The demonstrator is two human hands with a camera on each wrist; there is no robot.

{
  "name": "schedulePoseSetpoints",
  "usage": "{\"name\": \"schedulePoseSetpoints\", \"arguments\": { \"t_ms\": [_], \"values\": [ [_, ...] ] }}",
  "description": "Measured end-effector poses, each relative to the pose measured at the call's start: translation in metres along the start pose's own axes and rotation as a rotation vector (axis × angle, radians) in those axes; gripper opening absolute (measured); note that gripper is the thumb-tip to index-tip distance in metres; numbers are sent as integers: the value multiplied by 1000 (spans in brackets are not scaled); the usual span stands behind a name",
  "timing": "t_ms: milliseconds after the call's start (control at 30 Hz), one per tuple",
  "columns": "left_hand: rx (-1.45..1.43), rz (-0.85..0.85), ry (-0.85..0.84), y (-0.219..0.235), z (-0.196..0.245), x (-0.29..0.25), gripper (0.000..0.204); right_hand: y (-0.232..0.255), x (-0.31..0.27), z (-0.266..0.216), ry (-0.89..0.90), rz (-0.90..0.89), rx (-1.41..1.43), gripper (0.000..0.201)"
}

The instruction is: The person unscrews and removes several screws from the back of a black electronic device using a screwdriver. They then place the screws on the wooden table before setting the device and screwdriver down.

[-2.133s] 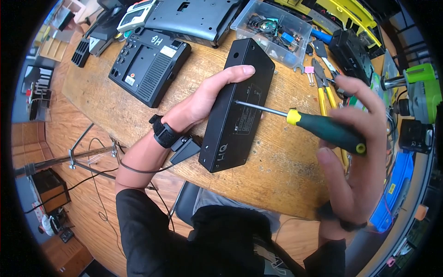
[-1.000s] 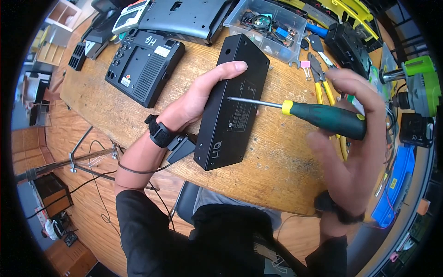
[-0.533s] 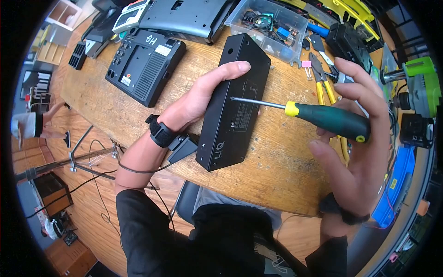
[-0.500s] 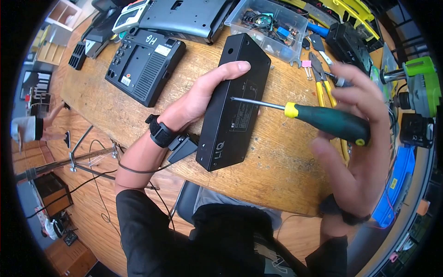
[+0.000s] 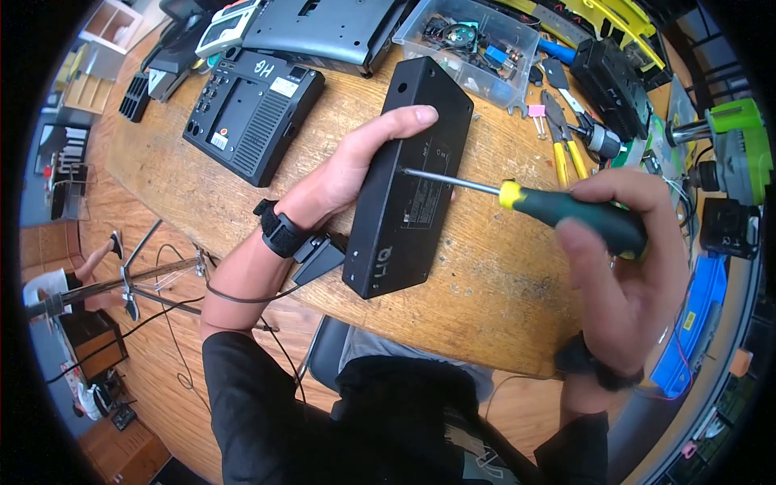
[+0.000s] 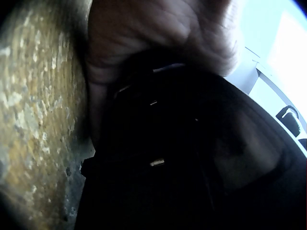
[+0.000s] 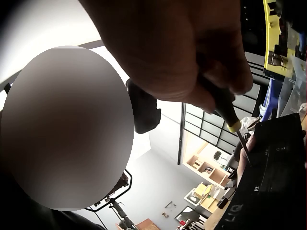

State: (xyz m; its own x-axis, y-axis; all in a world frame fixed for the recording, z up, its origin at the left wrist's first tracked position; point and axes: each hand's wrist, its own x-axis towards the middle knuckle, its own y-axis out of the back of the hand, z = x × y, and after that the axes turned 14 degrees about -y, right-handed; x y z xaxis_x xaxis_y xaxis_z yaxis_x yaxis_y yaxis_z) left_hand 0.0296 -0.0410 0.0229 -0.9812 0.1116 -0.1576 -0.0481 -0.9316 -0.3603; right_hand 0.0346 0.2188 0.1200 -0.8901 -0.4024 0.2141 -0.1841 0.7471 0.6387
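My left hand (image 5: 356, 166) grips a long black box (image 5: 396, 250) by its left side, thumb over the upper edge, and holds it tilted above the wooden table (image 5: 501, 307). A screwdriver (image 5: 578, 214) with a green and yellow handle points left, its tip at a hole or screw near the box's long edge. Fingers and thumb of my right hand (image 5: 630, 275) are curled round the handle. In the right wrist view the screwdriver shaft (image 7: 243, 147) meets the box (image 7: 278, 177). The left wrist view shows my left palm (image 6: 158, 28) against the dark box.
A black device marked HQ (image 5: 255, 113) lies at the left, a larger black panel (image 5: 323, 32) behind it. A clear bin of parts (image 5: 473, 48), yellow-handled pliers (image 5: 566, 145) and a blue tray (image 5: 687, 331) stand at the back and right. Another person's legs (image 5: 93, 271) show at the far left.
My right fingers, spread behind the handle before, have closed round it. The box and my left hand have barely moved. The person at the far left has shifted down in the view.
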Motion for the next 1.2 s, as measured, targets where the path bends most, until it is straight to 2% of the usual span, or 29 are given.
{"name": "schedulePoseSetpoints", "arguments": {
  "t_ms": [133, 200, 267, 400, 433, 500, 533, 633, 667, 733, 833, 900, 933, 1033, 1133, 1200],
  "values": [
    [-17, -59, -6, 1, -1, 1, 59, -8, 6, 2, -347, 102, 190, 13],
    [-12, -80, -18, 2, -4, 3, 65, -1, 13, 4, -521, 141, 291, 16],
    [31, -82, -28, 7, -11, 6, 79, 7, 20, 14, -580, 159, 388, 26],
    [-24, -133, 27, 6, -7, 6, 80, 5, 32, 68, -453, 80, 363, 29],
    [-44, -131, 20, 5, -6, 5, 72, 2, 33, 75, -451, 30, 366, 30],
    [-85, -131, 12, 2, -3, 3, 60, -5, 31, 76, -607, -91, 468, 31],
    [-92, -117, 13, 0, -4, 3, 60, -3, 32, 73, -698, -189, 467, 30],
    [-70, -100, -7, -1, -3, 3, 60, -15, 34, 82, -865, -189, 287, 30],
    [-77, -101, -2, -1, -3, 3, 60, -25, 32, 94, -755, -103, 78, 28],
    [-90, -105, 5, -1, -3, 3, 60, -36, 28, 104, -724, -79, 8, 28],
    [3, -135, -6, 4, -7, 5, 79, -45, 27, 107, -652, -52, -136, 31],
    [-8, -136, 2, 6, -9, 6, 79, -48, 26, 99, -599, -74, -217, 33],
    [-14, -136, 5, 6, -10, 7, 79, -53, 23, 105, -506, -16, -245, 33],
    [-7, -131, 0, 5, -9, 7, 79, -49, 25, 92, -600, -103, -270, 33],
    [2, -119, -10, 3, -9, 6, 78, -52, 25, 80, -605, -60, -289, 29],
    [-49, -105, -5, 0, -5, 4, 65, -53, 27, 76, -630, -81, -300, 26]
  ]
}}
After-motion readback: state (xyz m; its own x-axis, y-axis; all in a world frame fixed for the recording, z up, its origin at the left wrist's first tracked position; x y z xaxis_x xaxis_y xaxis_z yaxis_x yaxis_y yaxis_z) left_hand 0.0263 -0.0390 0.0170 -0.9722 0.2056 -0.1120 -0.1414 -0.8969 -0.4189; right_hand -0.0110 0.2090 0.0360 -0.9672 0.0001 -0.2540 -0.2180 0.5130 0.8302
